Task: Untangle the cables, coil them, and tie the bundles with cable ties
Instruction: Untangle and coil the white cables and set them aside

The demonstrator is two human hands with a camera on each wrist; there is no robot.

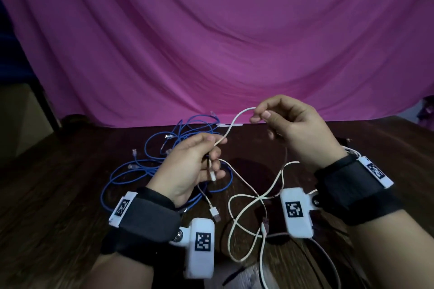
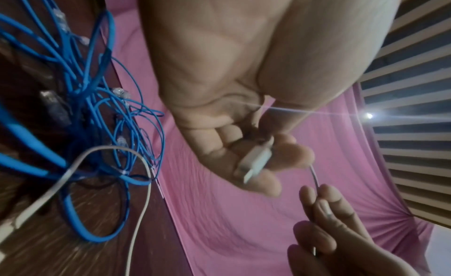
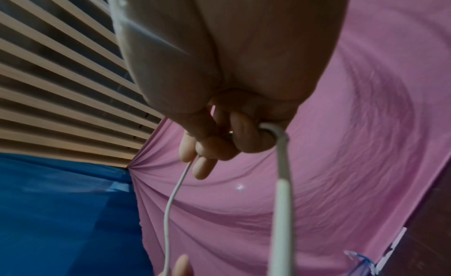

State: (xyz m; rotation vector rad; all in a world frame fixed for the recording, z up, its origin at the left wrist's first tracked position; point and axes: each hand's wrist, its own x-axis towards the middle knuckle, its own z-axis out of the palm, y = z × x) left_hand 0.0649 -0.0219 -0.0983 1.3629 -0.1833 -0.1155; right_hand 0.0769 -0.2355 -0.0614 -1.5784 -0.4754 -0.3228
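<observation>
Drawing the white cable [image 1: 234, 122] taut between our pinching left hand [image 1: 187, 166] and right hand [image 1: 293, 129].
Pull hard and its loose loops below may knot tighter.

No readable text, brand or number anywhere in my views. Only signs are black-and-white square fiducial codes — one on each white camera housing [image 1: 202, 240] [image 1: 296, 211] under my wrists, plus one on each white tag [image 1: 122, 206] [image 1: 375, 170] on my black wrist straps [image 1: 150, 218]. Patterns only, no characters.
</observation>
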